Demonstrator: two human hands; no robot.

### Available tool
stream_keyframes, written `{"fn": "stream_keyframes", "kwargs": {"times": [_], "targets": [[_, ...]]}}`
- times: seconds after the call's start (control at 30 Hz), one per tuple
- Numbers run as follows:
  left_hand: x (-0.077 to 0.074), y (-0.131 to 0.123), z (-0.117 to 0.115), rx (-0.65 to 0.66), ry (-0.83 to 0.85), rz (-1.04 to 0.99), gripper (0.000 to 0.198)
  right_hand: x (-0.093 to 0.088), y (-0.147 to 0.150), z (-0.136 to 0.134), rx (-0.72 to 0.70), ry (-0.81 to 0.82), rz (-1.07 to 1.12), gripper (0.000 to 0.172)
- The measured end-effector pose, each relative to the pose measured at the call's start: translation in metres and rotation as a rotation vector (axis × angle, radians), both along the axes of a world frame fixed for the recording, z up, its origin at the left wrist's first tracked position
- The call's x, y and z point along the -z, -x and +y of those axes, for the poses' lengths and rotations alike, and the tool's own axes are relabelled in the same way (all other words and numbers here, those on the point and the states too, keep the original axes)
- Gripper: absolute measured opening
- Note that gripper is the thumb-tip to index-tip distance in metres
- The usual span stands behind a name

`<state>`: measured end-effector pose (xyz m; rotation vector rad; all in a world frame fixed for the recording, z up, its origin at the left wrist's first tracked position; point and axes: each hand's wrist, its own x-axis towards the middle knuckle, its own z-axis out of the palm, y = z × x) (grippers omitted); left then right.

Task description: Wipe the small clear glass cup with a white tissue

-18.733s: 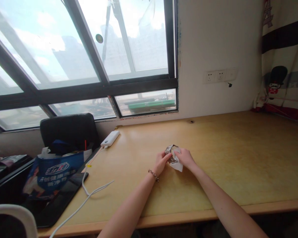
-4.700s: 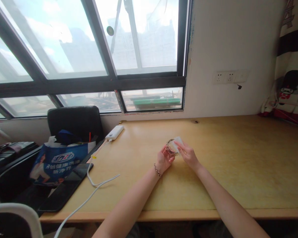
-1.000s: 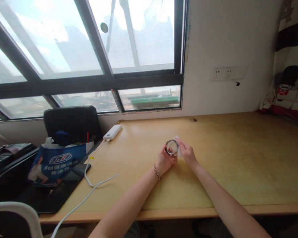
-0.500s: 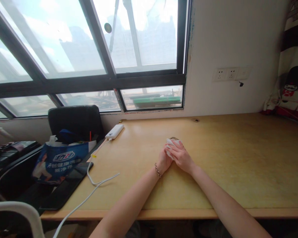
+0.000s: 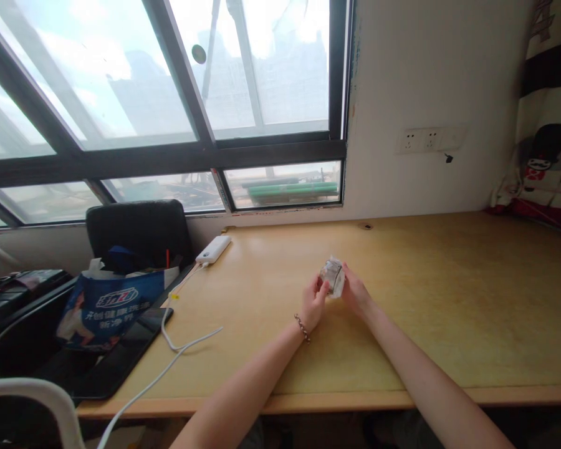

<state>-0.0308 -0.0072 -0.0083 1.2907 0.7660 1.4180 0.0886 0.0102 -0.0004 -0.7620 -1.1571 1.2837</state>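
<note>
Above the middle of the table, my left hand (image 5: 314,300) is closed on the near-left side of a small, greyish, shiny object (image 5: 330,274) whose kind I cannot make out. A crumpled white tissue (image 5: 339,285) lies along its right side and shows at its top edge. My right hand (image 5: 355,293) is closed at the right on the tissue, pressing it against the object; some of its fingers are hidden behind. A chain bracelet (image 5: 302,328) circles my left wrist.
The wooden table (image 5: 439,299) stretches to the wall. At its left lie a white power bank (image 5: 214,249), a white cable (image 5: 187,348) and a black tablet-like panel (image 5: 131,358). A blue bag (image 5: 115,308) rests by a black chair (image 5: 138,234).
My right hand has shifted from on top of the tissue to the right side. The greyish object, mostly covered before, now shows between both hands.
</note>
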Motion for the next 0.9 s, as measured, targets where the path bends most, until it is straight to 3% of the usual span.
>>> {"fn": "stream_keyframes", "kwargs": {"times": [0.07, 0.13, 0.3, 0.43, 0.5, 0.6, 0.67, 0.77, 0.9], "targets": [[-0.008, 0.003, -0.003, -0.075, -0.068, 0.067, 0.01, -0.003, 0.0, -0.003, -0.166, 0.116, 0.132, 0.055], [-0.014, 0.004, -0.005, -0.102, -0.117, 0.11, 0.019, -0.005, 0.0, -0.007, -0.203, 0.188, 0.217, 0.053], [-0.017, 0.001, -0.005, -0.156, -0.2, 0.153, 0.053, -0.004, 0.0, -0.006, -0.097, 0.191, 0.325, 0.039], [-0.009, -0.004, 0.001, -0.215, -0.08, 0.041, 0.087, -0.004, -0.001, -0.005, -0.035, 0.103, 0.254, 0.044], [-0.006, -0.007, 0.005, -0.045, 0.037, -0.035, 0.086, -0.004, -0.002, -0.006, 0.0, 0.071, 0.248, 0.042], [-0.003, -0.01, 0.007, 0.343, 0.183, -0.188, 0.062, -0.002, 0.0, -0.005, 0.032, 0.076, 0.273, 0.035], [-0.001, -0.01, 0.006, 0.512, 0.25, -0.293, 0.052, 0.0, 0.003, -0.005, 0.044, 0.099, 0.282, 0.033], [0.0, -0.007, 0.005, 0.637, 0.351, -0.41, 0.047, 0.002, 0.006, -0.004, 0.095, 0.12, 0.235, 0.032], [-0.004, -0.002, 0.006, 0.622, 0.419, -0.42, 0.037, 0.011, 0.003, -0.001, 0.25, 0.024, 0.003, 0.035]]}}
